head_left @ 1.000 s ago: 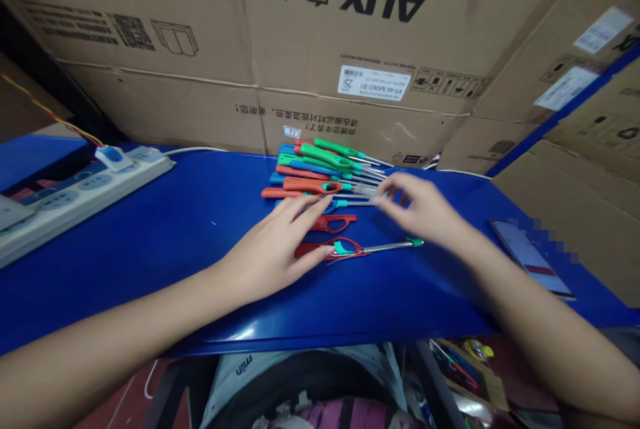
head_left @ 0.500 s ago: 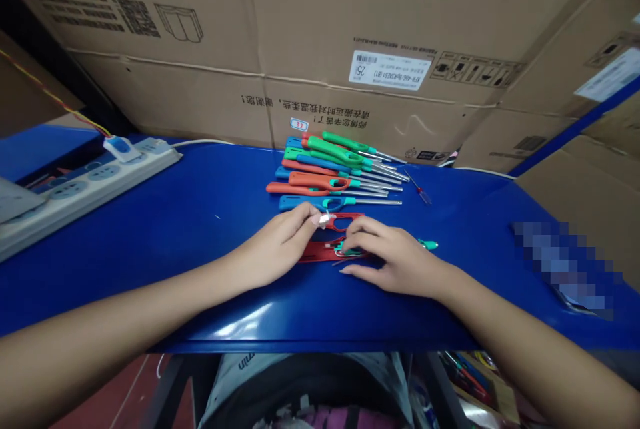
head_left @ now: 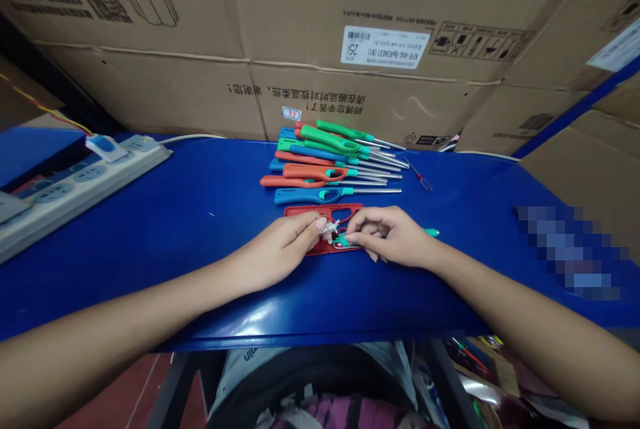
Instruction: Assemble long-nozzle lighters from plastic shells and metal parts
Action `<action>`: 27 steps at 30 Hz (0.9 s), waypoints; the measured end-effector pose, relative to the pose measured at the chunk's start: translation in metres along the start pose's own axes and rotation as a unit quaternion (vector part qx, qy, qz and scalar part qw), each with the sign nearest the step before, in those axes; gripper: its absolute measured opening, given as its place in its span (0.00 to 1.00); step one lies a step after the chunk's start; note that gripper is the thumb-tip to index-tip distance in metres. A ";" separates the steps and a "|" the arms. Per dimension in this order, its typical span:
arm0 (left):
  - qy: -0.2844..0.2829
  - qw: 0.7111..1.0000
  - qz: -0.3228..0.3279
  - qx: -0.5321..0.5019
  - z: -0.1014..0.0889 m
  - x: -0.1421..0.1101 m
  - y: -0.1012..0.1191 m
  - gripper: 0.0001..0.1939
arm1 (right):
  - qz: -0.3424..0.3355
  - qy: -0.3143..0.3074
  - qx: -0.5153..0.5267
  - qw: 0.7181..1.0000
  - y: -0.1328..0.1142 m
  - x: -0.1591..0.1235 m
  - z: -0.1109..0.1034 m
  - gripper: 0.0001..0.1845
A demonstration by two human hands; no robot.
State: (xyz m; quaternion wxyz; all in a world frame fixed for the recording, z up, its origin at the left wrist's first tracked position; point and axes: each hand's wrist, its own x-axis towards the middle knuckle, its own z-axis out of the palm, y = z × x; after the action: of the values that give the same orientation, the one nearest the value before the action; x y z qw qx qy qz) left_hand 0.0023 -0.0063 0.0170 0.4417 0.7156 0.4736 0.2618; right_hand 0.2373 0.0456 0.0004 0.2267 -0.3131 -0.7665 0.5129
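Note:
A small whitish translucent plastic part (head_left: 330, 227) is pinched between the thumb and fingers of my left hand (head_left: 287, 242). My right hand (head_left: 393, 236) is closed, with thumb and forefinger together at a small teal trigger piece (head_left: 342, 239). Beneath my hands lies one red lighter handle half (head_left: 325, 250), partly covered by my fingers, with a thin white wire by the teal piece. Just beyond it rests the other red handle half (head_left: 303, 210), which has a loop-shaped opening. A teal end piece (head_left: 431, 232) shows past my right hand.
Several assembled long-neck lighters (head_left: 320, 174) lie piled behind the red halves. A small screwdriver (head_left: 424, 180) is right of them. A white power strip (head_left: 95, 176) runs along the left of the blue table (head_left: 200, 312). Large cardboard boxes (head_left: 200, 89) stand behind.
My right hand has gone from loosely spread fingers to a pinch at the teal trigger piece. My left hand still holds the whitish part, now closer to the right hand. The view has tilted down slightly.

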 end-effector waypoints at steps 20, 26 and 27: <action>-0.009 0.999 -0.017 -0.030 0.003 0.004 -0.001 0.19 | -0.004 -0.003 0.058 0.998 0.003 0.002 -0.004 0.14; -0.015 0.999 -0.017 -0.039 0.003 0.005 0.000 0.19 | -0.004 0.002 0.054 0.999 0.002 0.002 -0.004 0.13; -0.014 0.999 -0.017 -0.039 0.003 0.005 0.000 0.19 | -0.003 0.002 0.054 0.999 0.002 0.002 -0.004 0.13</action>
State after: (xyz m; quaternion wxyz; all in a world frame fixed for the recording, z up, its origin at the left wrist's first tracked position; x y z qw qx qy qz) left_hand 0.0069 -0.0030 0.0149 0.4803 0.6934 0.4688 0.2622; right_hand 0.2393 0.0505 0.0002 0.2461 -0.2989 -0.7381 0.5525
